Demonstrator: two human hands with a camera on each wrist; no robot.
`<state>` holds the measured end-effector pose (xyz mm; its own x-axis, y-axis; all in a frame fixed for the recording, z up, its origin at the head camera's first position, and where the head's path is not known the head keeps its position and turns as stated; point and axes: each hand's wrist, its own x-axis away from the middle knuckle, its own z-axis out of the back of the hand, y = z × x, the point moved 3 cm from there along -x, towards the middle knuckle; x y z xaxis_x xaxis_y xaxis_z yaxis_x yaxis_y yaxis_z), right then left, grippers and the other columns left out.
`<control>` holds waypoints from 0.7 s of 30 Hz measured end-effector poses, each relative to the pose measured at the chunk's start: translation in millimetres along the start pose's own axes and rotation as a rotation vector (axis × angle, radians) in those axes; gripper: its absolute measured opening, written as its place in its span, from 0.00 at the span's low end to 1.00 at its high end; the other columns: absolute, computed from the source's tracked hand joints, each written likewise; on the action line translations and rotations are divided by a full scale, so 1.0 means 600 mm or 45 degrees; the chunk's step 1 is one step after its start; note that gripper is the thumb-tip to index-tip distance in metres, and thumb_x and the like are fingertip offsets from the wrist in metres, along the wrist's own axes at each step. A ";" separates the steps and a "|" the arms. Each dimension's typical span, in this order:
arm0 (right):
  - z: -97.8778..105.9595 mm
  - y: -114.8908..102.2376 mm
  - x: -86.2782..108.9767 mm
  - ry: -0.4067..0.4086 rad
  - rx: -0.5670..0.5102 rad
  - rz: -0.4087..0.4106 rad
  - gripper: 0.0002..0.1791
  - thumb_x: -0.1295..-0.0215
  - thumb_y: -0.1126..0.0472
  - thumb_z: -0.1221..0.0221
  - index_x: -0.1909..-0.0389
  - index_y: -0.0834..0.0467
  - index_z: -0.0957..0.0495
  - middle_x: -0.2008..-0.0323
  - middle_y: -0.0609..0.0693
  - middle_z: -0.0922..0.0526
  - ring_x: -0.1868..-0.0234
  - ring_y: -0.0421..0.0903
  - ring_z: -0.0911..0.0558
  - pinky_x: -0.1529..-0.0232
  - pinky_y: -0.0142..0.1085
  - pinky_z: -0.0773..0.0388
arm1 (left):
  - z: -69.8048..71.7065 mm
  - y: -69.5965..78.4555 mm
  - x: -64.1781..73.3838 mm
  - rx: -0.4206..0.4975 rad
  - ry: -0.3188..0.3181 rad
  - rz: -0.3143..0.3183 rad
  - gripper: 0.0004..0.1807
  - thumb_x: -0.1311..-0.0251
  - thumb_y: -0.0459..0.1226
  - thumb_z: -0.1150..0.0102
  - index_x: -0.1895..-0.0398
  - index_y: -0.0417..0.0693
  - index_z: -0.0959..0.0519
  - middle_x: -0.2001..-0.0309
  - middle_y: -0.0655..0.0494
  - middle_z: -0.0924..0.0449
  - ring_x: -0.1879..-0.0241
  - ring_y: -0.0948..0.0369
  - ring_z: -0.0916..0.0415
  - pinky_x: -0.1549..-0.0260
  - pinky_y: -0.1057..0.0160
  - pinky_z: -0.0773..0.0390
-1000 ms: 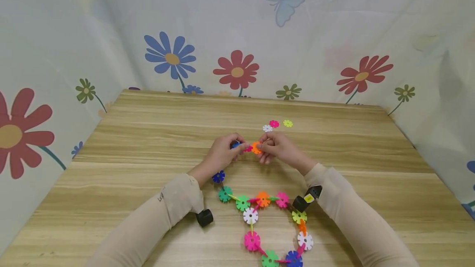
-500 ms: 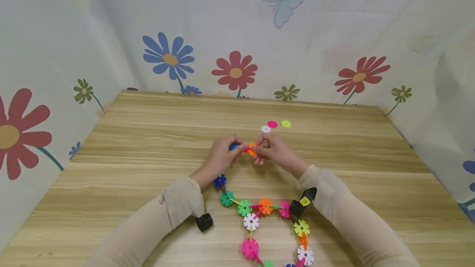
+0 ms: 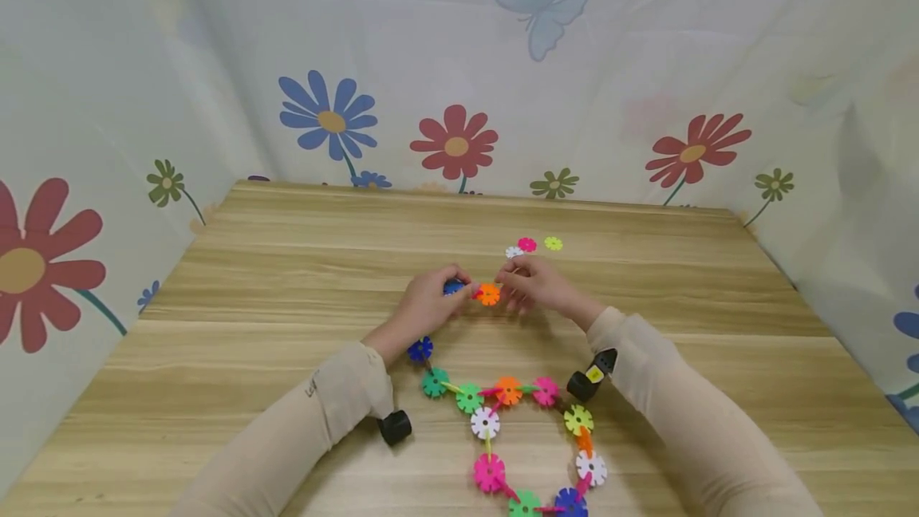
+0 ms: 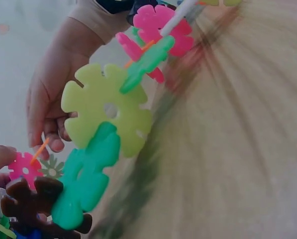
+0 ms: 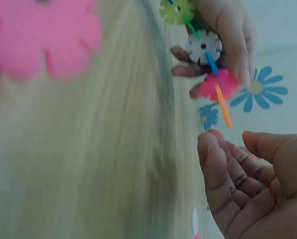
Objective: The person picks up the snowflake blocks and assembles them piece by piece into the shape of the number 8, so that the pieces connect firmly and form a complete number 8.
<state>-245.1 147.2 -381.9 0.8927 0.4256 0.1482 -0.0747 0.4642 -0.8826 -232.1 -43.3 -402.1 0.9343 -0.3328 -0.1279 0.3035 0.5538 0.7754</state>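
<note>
My left hand (image 3: 425, 297) pinches the end of a chain of slotted plastic snowflake discs. At its tip an orange disc (image 3: 489, 294) is slotted into a pink disc (image 5: 219, 87), and a blue disc (image 3: 453, 287) shows by the fingers. In the right wrist view, my right hand (image 5: 260, 184) has its fingers loosely bent, thumb apart, nothing between them, just beyond the orange disc's edge. A yellow-green disc (image 4: 86, 107), a teal disc (image 4: 83, 174) and a brown disc (image 4: 19, 204) hang along the chain in the left wrist view. Part of the chain is hidden behind my left hand.
On the wooden table (image 3: 301, 238), the chain runs into a closed ring with a white disc (image 3: 485, 423) and a green disc (image 3: 525, 504). Loose white (image 3: 513, 251), pink (image 3: 527, 245) and yellow (image 3: 553, 243) discs lie beyond my right hand. A flowered curtain stands behind.
My right hand has let go of the orange disc and moved slightly right. The orange disc stays on the chain in my left hand. The ring shifted in view, then came back.
</note>
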 end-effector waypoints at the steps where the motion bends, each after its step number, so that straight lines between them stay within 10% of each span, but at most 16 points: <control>1: 0.007 0.001 -0.001 0.014 0.022 -0.004 0.14 0.27 0.62 0.50 0.56 0.72 0.28 0.70 0.65 0.17 0.77 0.44 0.19 0.75 0.36 0.19 | 0.002 0.001 0.000 -0.020 0.006 -0.012 0.12 0.35 0.48 0.43 0.58 0.52 0.20 0.70 0.54 0.16 0.78 0.63 0.24 0.73 0.66 0.26; 11: 0.067 0.019 -0.022 0.170 0.293 -0.097 0.14 0.29 0.60 0.48 0.57 0.70 0.26 0.63 0.66 0.17 0.73 0.45 0.17 0.70 0.37 0.17 | 0.009 0.014 0.000 -0.304 -0.047 -0.240 0.16 0.27 0.41 0.55 0.43 0.56 0.23 0.62 0.53 0.25 0.70 0.59 0.31 0.71 0.64 0.27; 21: 0.076 0.028 -0.052 0.257 0.480 -0.164 0.10 0.30 0.61 0.47 0.59 0.66 0.25 0.69 0.59 0.17 0.76 0.42 0.21 0.74 0.33 0.20 | 0.003 0.012 0.000 -0.457 -0.156 -0.262 0.25 0.35 0.51 0.44 0.35 0.66 0.29 0.67 0.54 0.38 0.75 0.59 0.41 0.77 0.67 0.39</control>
<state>-294.4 177.1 -381.3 0.9714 0.2031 0.1233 -0.0807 0.7701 -0.6328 -230.1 -40.7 -395.6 0.8248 -0.5404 -0.1662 0.5473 0.6896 0.4743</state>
